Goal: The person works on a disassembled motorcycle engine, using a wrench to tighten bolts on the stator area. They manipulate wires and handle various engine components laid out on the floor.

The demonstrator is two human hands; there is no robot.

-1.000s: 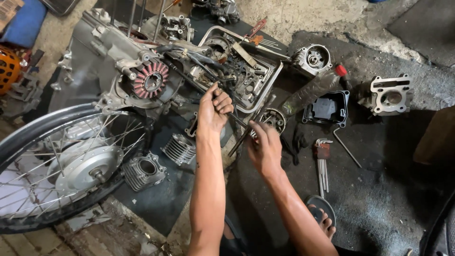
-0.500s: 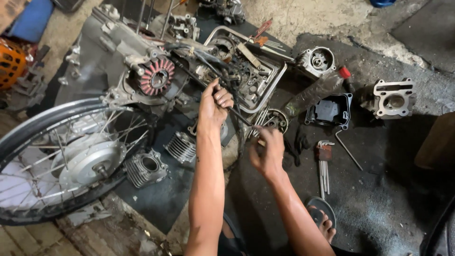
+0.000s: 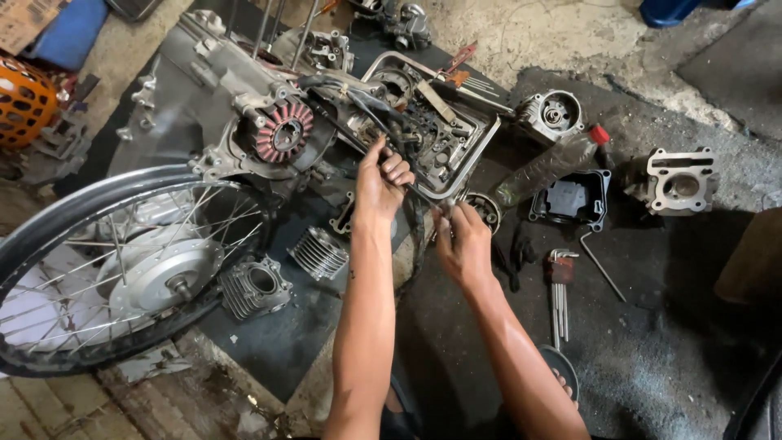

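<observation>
Item: black wiring harness point(image 3: 371, 110), a bundle of rubber-sheathed cables, dull and oily, running from the top of the engine case down past the open crankcase cover. Location: across the upper middle of the engine, on the workshop floor point(image 3: 652, 350). The left hand point(image 3: 381, 183) has its fingers point(image 3: 397, 169) curled shut round the lower run of the harness, knuckles up, thumb hidden. The right hand point(image 3: 463, 244) sits just beside and below it, fingers together, pinched on a small metal part too small to identify; a thin dark cable hangs between the 2 hands. Surroundings: grey cast-aluminium engine case point(image 3: 195, 90), rough and stained; a round stator point(image 3: 283, 134) with red-wound copper coils set in it; a rectangular cover with bright metal rim point(image 3: 481, 151) holding oily parts. Left: 1 spoked wheel point(image 3: 106, 269) with black tyre and polished hub. Below the left forearm: 2 finned cylinders point(image 3: 254, 285), ribbed grey metal. Right: a black plastic tray point(image 3: 570, 198), a cylinder block point(image 3: 678, 181), a set of hex keys point(image 3: 559, 289), a clear bottle with red cap point(image 3: 550, 167). Far left: orange mesh basket point(image 3: 24, 102).
</observation>
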